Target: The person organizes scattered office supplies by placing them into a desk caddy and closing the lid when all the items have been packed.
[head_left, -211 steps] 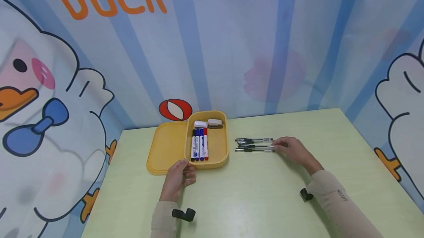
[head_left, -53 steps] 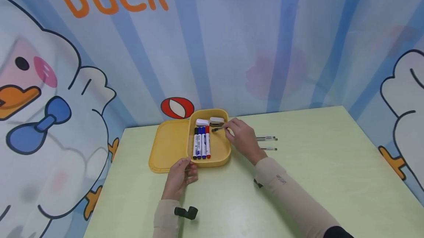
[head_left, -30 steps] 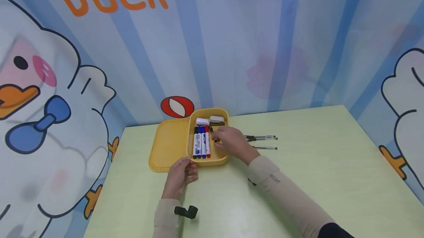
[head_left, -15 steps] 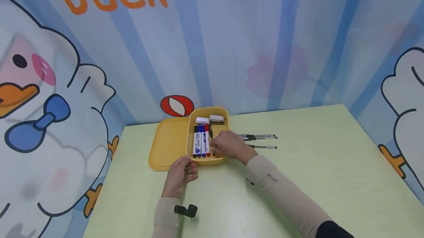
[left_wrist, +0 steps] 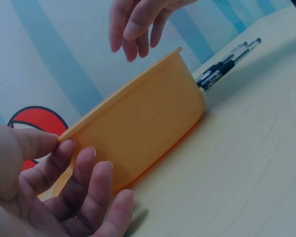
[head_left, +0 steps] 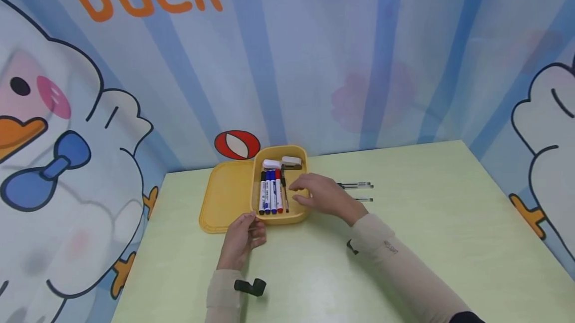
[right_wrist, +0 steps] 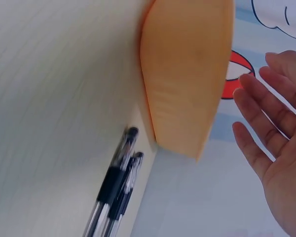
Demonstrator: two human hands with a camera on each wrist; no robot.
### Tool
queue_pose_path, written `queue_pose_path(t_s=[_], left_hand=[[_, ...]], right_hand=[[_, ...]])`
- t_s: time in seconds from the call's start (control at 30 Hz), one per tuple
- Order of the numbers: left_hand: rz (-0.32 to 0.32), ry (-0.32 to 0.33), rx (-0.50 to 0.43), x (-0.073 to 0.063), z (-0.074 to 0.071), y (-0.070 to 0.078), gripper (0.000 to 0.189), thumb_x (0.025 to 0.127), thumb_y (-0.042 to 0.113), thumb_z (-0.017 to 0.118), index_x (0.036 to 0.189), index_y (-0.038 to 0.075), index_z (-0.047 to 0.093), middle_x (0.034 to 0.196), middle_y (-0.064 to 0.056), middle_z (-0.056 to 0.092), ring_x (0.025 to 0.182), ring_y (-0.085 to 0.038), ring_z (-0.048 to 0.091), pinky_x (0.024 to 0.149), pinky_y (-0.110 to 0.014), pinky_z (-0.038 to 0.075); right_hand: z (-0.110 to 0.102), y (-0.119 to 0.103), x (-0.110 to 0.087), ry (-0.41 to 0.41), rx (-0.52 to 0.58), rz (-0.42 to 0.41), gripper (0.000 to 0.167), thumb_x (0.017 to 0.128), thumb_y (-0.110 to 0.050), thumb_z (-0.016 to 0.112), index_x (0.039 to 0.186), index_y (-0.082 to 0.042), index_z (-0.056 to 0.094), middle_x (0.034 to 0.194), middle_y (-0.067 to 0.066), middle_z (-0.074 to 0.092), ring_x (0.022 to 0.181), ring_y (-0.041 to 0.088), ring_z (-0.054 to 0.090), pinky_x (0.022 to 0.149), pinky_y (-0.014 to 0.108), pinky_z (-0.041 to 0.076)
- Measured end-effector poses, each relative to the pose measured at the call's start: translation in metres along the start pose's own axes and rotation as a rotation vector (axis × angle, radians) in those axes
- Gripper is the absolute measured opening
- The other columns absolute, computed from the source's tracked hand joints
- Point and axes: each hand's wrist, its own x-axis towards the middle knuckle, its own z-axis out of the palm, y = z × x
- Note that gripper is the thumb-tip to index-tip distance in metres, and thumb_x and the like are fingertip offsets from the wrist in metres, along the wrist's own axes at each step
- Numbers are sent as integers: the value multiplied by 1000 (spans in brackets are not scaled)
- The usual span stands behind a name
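My left hand [head_left: 240,243] pinches the near-left corner rim of a yellow plastic box [head_left: 292,219] between thumb and forefinger, its other fingers loosely bent beside the wall in the left wrist view. Inside the box lies a black-grip gel pen [head_left: 284,188], lengthwise beside a red marker [head_left: 279,193]. Over the box's right side hovers my right hand [head_left: 325,195], thumb and fingers apart and nothing between them. Several more gel pens [right_wrist: 113,185] lie on the table right of the box, partly hidden behind that hand in the head view.
Black and blue markers [head_left: 267,193] line the box's left side. Two small white-topped items [head_left: 271,164] sit at its far end. The yellow lid [head_left: 224,198] lies flat against the box's left. A printed duck curtain [head_left: 314,63] stands behind the table.
My right hand has carried a gel pen from the table into the box, laid it beside the red marker, let go and drawn back rightward. My left hand has stayed at the rim.
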Motion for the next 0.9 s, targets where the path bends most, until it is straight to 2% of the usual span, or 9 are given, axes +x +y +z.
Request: queue_pose_path(t_s=[0.3, 0.57, 0.77, 0.9], left_hand=[[-7, 5, 21, -2, -4, -2, 31, 106, 34, 52, 106, 5, 62, 98, -9, 68, 82, -19, 64, 75, -37, 59], [-8, 6, 25, -4, -8, -6, 31, 107, 34, 52, 107, 4, 62, 97, -8, 68, 81, -19, 64, 74, -36, 59], [5, -5, 21, -3, -5, -3, 31, 106, 34, 52, 107, 4, 62, 97, -8, 68, 81, -18, 65, 74, -36, 59], [2, -11, 22, 0, -3, 0, 32, 106, 35, 53, 108, 5, 63, 99, -8, 68, 82, -19, 65, 75, -36, 59]], right_hand=[[-10, 10, -26, 62, 178, 7, 31, 99, -30, 67, 127, -16, 68, 121, 2, 70, 106, 17, 66, 93, 39, 55], [-12, 24, -48, 99, 403, -16, 33, 99, -26, 69, 130, -19, 65, 120, -2, 69, 104, 7, 66, 96, 39, 55], [-20, 38, -64, 172, 439, -1, 32, 97, -22, 70, 129, -23, 66, 117, -9, 70, 103, 5, 67, 96, 45, 55], [-25, 47, -74, 208, 456, 8, 31, 97, -22, 70, 128, -24, 66, 118, -4, 70, 103, 8, 67, 97, 47, 54]])
